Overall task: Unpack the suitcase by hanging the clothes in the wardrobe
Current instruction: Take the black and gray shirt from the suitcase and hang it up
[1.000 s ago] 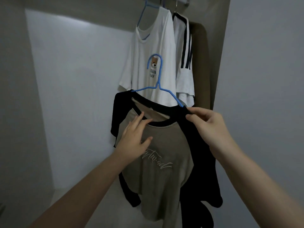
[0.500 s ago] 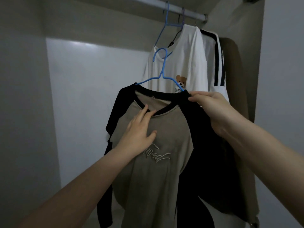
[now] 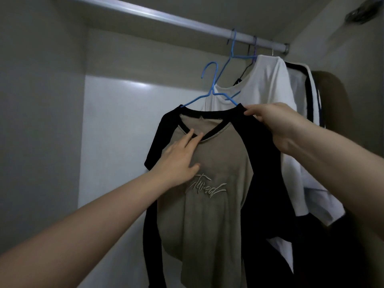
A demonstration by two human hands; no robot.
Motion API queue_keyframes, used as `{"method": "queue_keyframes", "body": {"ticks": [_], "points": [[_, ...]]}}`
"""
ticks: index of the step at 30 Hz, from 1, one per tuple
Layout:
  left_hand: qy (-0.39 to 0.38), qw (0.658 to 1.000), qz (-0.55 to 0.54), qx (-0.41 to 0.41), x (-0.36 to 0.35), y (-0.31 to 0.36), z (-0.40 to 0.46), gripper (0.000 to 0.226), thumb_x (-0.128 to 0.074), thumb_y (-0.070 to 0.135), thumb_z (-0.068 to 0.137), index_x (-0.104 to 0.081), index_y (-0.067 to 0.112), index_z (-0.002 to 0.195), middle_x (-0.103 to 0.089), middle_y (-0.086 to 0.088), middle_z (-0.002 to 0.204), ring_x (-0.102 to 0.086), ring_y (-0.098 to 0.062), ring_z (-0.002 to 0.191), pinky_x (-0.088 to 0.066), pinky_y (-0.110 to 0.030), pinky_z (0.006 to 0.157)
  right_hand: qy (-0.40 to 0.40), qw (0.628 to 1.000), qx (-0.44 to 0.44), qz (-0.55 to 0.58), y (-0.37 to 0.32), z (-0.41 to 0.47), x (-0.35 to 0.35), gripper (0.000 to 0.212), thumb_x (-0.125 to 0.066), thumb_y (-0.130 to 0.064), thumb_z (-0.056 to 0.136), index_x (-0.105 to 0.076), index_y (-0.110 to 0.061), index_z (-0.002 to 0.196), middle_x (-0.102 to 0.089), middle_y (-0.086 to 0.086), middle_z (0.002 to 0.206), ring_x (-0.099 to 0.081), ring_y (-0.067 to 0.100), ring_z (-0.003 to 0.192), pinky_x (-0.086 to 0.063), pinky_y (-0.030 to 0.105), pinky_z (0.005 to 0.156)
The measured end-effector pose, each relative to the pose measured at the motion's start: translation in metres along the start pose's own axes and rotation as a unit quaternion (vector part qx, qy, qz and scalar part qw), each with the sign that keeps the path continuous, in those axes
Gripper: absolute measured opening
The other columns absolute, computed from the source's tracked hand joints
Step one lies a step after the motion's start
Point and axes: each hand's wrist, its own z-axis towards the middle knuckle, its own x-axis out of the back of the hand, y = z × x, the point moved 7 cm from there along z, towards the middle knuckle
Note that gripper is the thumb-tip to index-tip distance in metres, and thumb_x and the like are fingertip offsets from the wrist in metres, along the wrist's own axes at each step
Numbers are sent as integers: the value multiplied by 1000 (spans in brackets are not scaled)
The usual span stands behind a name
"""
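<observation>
Item: raglan shirt (image 3: 216, 163), tan body with black sleeves, carried on a blue hanger (image 3: 209, 90). Location: held up in front of you, below the wardrobe rail (image 3: 166, 17) and not yet on it. The hanger's hook rises above the collar, open air between it and the rail.

Right hand (image 3: 276, 121): you pinch the shirt's black shoulder seam at the collar's right end, fingers curled round cloth where the hanger's arm enters it. By the look of it, this hand bears the weight.

Left hand (image 3: 178, 161): fingers straight and spread, laid flat on the tan chest just under the neckline, two fingertips touching the black collar trim. It steadies and grips nothing.

Key relation: the rail lies above the hook and runs slantwise from upper left down to the right wall. The hanger's long axis sits roughly along the same line. Your right hand is the nearer one to the hook and to the rail, so the lift falls to it; you will likely need to raise the hook over the rail and lower it on.

Also below the rail, right of the hook: a white T-shirt (image 3: 264, 86) on its own blue hanger, then a white garment with black stripes (image 3: 311, 88), both already hung. The bare stretch of rail lies left of these.
</observation>
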Motion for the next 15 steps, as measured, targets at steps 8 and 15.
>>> {"method": "queue_keyframes", "body": {"ticks": [8, 15], "points": [[35, 997, 64, -13, 31, -6, 54, 83, -58, 35, 92, -9, 21, 158, -4, -5, 165, -16, -24, 150, -17, -35, 119, 16, 999, 46, 8, -54, 71, -3, 31, -60, -11, 87, -64, -4, 116, -67, 9, 79, -67, 16, 46, -51, 22, 46], [54, 993, 103, -19, 42, -5, 73, 80, -57, 33, 91, -13, 23, 157, -9, -3, 165, -21, -26, 148, -19, -37, 120, 82, 987, 135, 8, -96, 107, -14, 38, -61, -10, 84, -56, -2, 121, -67, 17, 103, -70, 27, 87, -59, 39, 79]]}}
